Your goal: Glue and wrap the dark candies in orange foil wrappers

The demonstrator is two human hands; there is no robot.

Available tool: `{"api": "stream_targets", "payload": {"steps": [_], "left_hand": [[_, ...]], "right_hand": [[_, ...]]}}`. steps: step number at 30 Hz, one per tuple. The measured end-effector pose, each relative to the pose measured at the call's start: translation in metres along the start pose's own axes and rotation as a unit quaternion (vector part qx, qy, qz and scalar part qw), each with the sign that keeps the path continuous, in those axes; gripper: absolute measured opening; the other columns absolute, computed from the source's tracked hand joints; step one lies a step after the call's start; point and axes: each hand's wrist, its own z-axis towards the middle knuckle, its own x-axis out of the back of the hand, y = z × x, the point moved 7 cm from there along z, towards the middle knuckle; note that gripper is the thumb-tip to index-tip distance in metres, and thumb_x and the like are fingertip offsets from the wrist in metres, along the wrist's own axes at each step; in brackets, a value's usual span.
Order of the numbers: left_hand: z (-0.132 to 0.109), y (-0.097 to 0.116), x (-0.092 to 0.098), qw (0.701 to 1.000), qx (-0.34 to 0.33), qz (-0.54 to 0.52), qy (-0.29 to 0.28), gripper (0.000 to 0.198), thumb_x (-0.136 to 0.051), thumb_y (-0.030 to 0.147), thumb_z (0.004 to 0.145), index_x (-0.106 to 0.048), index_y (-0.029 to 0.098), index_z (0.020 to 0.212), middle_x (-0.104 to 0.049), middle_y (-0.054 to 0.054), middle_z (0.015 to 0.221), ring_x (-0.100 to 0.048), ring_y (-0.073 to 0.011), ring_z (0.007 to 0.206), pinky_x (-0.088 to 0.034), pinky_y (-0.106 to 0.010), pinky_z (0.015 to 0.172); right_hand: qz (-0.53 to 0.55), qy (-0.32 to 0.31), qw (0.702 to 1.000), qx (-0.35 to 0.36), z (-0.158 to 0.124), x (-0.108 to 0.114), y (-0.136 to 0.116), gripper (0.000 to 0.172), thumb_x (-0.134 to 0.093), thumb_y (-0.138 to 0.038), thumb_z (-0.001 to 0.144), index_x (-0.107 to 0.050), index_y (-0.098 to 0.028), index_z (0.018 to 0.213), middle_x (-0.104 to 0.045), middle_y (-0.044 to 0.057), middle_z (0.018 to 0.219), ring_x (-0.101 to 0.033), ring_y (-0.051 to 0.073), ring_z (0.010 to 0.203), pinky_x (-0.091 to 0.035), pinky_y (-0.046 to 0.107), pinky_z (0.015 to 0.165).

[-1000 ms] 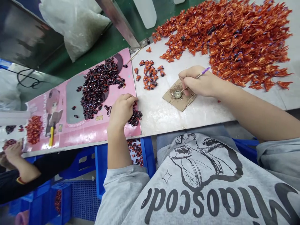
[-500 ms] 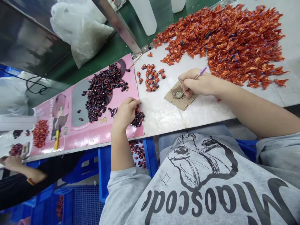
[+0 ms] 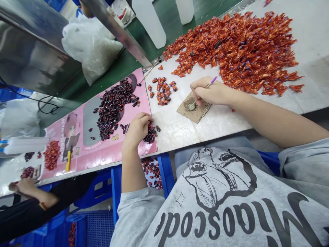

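My right hand (image 3: 209, 91) is closed on a thin stick (image 3: 213, 80) with a purple end. Its lower tip is by a small round cap-like dish (image 3: 191, 107), set on a piece of brown cardboard (image 3: 196, 117). My left hand (image 3: 137, 128) rests over a small heap of dark, shiny red-and-black pieces (image 3: 149, 138) at the edge of the pink mat. Its fingers are bent together at the heap, and whatever they pinch is hidden. Between the hands and farther back lies a loose group of orange-and-dark pieces (image 3: 163, 91).
A big pile of orange pieces (image 3: 252, 55) covers the back right of the white table (image 3: 177, 137). Dark pieces (image 3: 113, 106) are heaped on the pink mat (image 3: 102, 151). Below the edge is a blue crate (image 3: 167, 171). Another person's hand (image 3: 27, 187) works at far left.
The whole view has shifted slightly. My left fingers stay at the small heap, where one dark piece now lies a little apart on the right. My right hand keeps the stick at the dish.
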Motion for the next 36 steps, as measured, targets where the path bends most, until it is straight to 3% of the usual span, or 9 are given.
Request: {"api": "stream_targets", "payload": {"steps": [6, 9, 12, 15, 18, 23, 27, 29, 36], "left_hand": [[-0.003, 0.001, 0.010, 0.999, -0.004, 0.009, 0.042, 0.035, -0.039, 0.016, 0.088, -0.075, 0.016, 0.091, -0.074, -0.015, 0.095, -0.065, -0.0295, 0.101, -0.052, -0.046, 0.093], [-0.007, 0.006, 0.025, 0.992, 0.017, -0.045, 0.119, 0.034, -0.044, 0.018, 0.088, -0.077, 0.018, 0.096, -0.073, -0.011, 0.093, -0.066, -0.0255, 0.093, -0.054, -0.042, 0.087], [-0.013, 0.015, 0.034, 0.959, 0.043, -0.193, 0.204, 0.023, -0.055, 0.024, 0.088, -0.077, 0.020, 0.094, -0.070, -0.007, 0.090, -0.068, -0.0191, 0.084, -0.056, -0.035, 0.078], [-0.018, 0.027, 0.026, 0.883, 0.062, -0.379, 0.271, 0.015, -0.072, 0.035, 0.081, -0.076, 0.022, 0.087, -0.071, -0.004, 0.089, -0.071, -0.0149, 0.076, -0.057, -0.029, 0.071], [-0.022, 0.045, -0.001, 0.785, 0.103, -0.529, 0.306, 0.031, -0.087, 0.047, 0.067, -0.075, 0.023, 0.083, -0.073, -0.001, 0.086, -0.074, -0.0151, 0.077, -0.060, -0.026, 0.071], [-0.019, 0.088, -0.060, 0.623, 0.161, -0.718, 0.266, 0.039, -0.096, 0.042, 0.053, -0.078, 0.026, 0.084, -0.076, 0.001, 0.083, -0.074, -0.0120, 0.073, -0.059, -0.021, 0.067], [-0.014, 0.107, -0.085, 0.539, 0.178, -0.784, 0.252, 0.037, -0.098, 0.037, 0.051, -0.080, 0.028, 0.082, -0.077, 0.003, 0.084, -0.074, -0.0101, 0.073, -0.060, -0.021, 0.070], [-0.013, 0.108, -0.089, 0.529, 0.180, -0.789, 0.255, 0.035, -0.098, 0.036, 0.051, -0.080, 0.028, 0.081, -0.077, 0.003, 0.084, -0.074, -0.0109, 0.074, -0.061, -0.023, 0.072], [-0.014, 0.104, -0.092, 0.548, 0.167, -0.785, 0.235, 0.033, -0.094, 0.040, 0.059, -0.080, 0.027, 0.087, -0.079, 0.000, 0.094, -0.076, -0.0158, 0.083, -0.062, -0.032, 0.083]], "right_hand": [[-0.002, -0.013, 1.000, 0.012, -0.003, -0.003, -0.003, 0.031, -0.043, -0.003, 0.079, -0.045, -0.020, 0.054, -0.058, 0.001, 0.053, -0.049, 0.014, 0.056, -0.036, 0.030, 0.058], [0.015, -0.021, 0.999, 0.027, -0.003, -0.006, -0.004, 0.029, -0.043, -0.003, 0.078, -0.043, -0.021, 0.055, -0.055, 0.000, 0.051, -0.049, 0.013, 0.054, -0.035, 0.027, 0.054], [0.019, -0.014, 0.999, 0.039, -0.003, -0.004, -0.005, 0.028, -0.042, -0.003, 0.077, -0.043, -0.021, 0.056, -0.056, -0.001, 0.052, -0.050, 0.013, 0.055, -0.035, 0.026, 0.053], [-0.019, -0.004, 0.999, 0.028, -0.002, -0.001, -0.003, 0.028, -0.043, -0.003, 0.076, -0.045, -0.020, 0.054, -0.058, 0.000, 0.053, -0.049, 0.014, 0.055, -0.036, 0.027, 0.055], [-0.029, -0.008, 0.999, 0.012, -0.002, 0.000, -0.001, 0.026, -0.044, -0.004, 0.075, -0.045, -0.021, 0.055, -0.059, 0.000, 0.053, -0.048, 0.014, 0.054, -0.035, 0.029, 0.055], [-0.036, -0.011, 0.999, 0.028, 0.002, -0.001, 0.002, 0.023, -0.043, -0.007, 0.074, -0.047, -0.021, 0.057, -0.060, -0.001, 0.052, -0.049, 0.015, 0.053, -0.035, 0.029, 0.055], [0.000, -0.022, 0.999, 0.044, 0.005, -0.005, 0.003, 0.022, -0.044, -0.007, 0.074, -0.050, -0.020, 0.057, -0.060, -0.001, 0.052, -0.052, 0.015, 0.056, -0.037, 0.029, 0.057], [0.021, 0.001, 0.998, 0.062, 0.005, -0.001, -0.001, 0.023, -0.043, -0.006, 0.073, -0.050, -0.020, 0.056, -0.060, 0.000, 0.053, -0.055, 0.015, 0.059, -0.039, 0.030, 0.061], [0.108, 0.047, 0.983, 0.144, -0.009, 0.004, -0.025, 0.014, -0.051, -0.017, 0.071, -0.048, -0.024, 0.059, -0.063, 0.004, 0.061, -0.060, 0.021, 0.066, -0.048, 0.037, 0.070]]}}
